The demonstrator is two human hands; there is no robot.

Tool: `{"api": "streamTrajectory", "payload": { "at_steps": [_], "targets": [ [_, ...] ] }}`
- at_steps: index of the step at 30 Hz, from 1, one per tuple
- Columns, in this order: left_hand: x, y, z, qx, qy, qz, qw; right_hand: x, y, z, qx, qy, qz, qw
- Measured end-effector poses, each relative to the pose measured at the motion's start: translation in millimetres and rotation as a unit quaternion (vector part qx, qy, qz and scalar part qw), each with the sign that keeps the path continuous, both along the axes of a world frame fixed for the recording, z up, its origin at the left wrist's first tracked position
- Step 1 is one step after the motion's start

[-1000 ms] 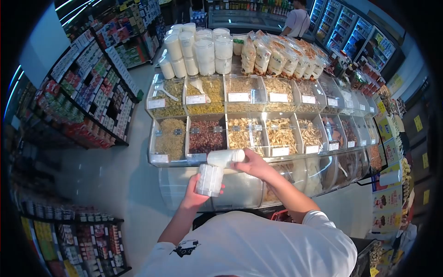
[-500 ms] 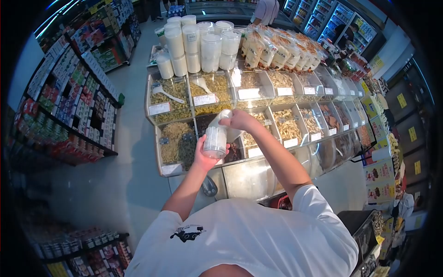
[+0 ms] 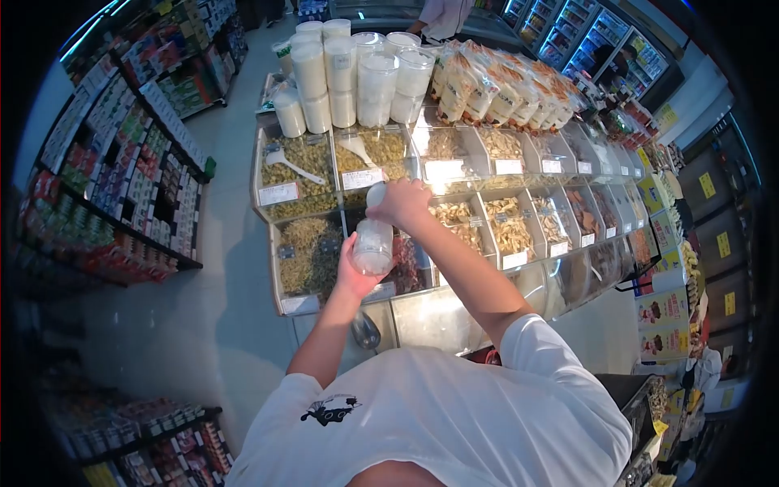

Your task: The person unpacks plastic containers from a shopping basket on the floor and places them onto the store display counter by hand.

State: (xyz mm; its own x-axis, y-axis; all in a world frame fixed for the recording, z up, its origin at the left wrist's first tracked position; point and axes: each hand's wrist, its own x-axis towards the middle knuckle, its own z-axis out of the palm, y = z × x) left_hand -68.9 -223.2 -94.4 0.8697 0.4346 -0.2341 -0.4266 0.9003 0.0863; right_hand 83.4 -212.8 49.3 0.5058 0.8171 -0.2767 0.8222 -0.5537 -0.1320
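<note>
My left hand [image 3: 354,272] is wrapped round a clear plastic jar [image 3: 373,250] with whitish contents, tilted above the front row of bins. At the jar's top, my right hand [image 3: 402,203] is closed on a white, round, lid-like piece [image 3: 376,195]. Whether that piece touches the jar's rim I cannot tell. Beneath both hands lie the dried-goods bins, with a bin of reddish dried pieces [image 3: 410,264] partly hidden. White scoops [image 3: 294,166] rest in the yellow-green bins behind.
Stacked white-filled jars [image 3: 312,77] stand at the back of the counter, beside plastic-bagged goods [image 3: 487,93]. A metal scoop [image 3: 366,331] hangs at the front edge. Stocked shelves [image 3: 122,162] line the left aisle. Another person [image 3: 445,18] is beyond the counter.
My right hand has moved down and left, turning the white piece near the jar's top. The jar has shifted slightly left and tilted. The person behind the counter has moved left.
</note>
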Motion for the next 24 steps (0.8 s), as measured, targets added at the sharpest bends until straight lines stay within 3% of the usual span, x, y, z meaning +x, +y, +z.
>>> {"api": "streamTrajectory", "payload": {
  "at_steps": [7, 9, 10, 12, 15, 19, 21, 23, 24],
  "targets": [
    [-33, -36, 17, -0.03, 0.035, 0.071, 0.996, 13, -16, -35, 0.089, -0.029, 0.032, 0.995],
    [-48, -49, 23, -0.031, 0.058, 0.086, 0.994, 17, -24, -42, 0.206, -0.044, 0.063, 0.976],
    [-56, -55, 24, -0.046, 0.051, 0.078, 0.995, 20, -28, -46, 0.208, -0.04, 0.065, 0.975],
    [-73, -70, 28, -0.063, 0.047, 0.074, 0.994, 27, -38, -54, 0.367, -0.035, 0.088, 0.925],
    [-94, -88, 35, -0.094, 0.025, 0.082, 0.992, 34, -65, -56, 0.473, 0.002, 0.104, 0.875],
    [-114, -97, 31, -0.129, 0.017, 0.081, 0.988, 16, -121, -58, 0.482, 0.067, 0.147, 0.861],
    [-117, -98, 21, -0.125, 0.014, 0.071, 0.989, -3, -156, -55, 0.42, 0.237, 0.23, 0.845],
    [-117, -95, 10, -0.014, -0.022, -0.019, 0.999, -24, -182, -50, 0.372, 0.267, 0.305, 0.835],
    [-111, -100, 6, -0.013, -0.021, -0.019, 1.0, -31, -189, -53, 0.374, 0.267, 0.305, 0.834]
  ]
}}
